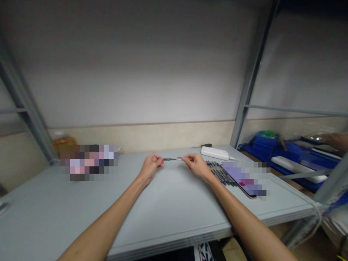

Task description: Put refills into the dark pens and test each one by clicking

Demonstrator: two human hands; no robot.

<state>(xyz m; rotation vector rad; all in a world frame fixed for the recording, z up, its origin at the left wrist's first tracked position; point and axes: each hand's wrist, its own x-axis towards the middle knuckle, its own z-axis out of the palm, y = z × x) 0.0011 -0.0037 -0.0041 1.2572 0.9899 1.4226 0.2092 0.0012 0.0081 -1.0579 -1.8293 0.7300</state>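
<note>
Both my arms reach out over a pale grey table (168, 206). My left hand (151, 166) and my right hand (195, 164) are closed in a pinch on the two ends of a thin dark pen-like rod (171, 159), held level just above the tabletop between them. A row of several dark pens (217, 172) lies on the table just right of my right hand.
A white power strip (214, 153) lies near the back wall, with a dark-handled tool (205, 145) behind it. A blurred-out patch (87, 161) sits at the left rear, another by the pens. Blue bins (285, 152) and another person's hand (337, 140) are at the right.
</note>
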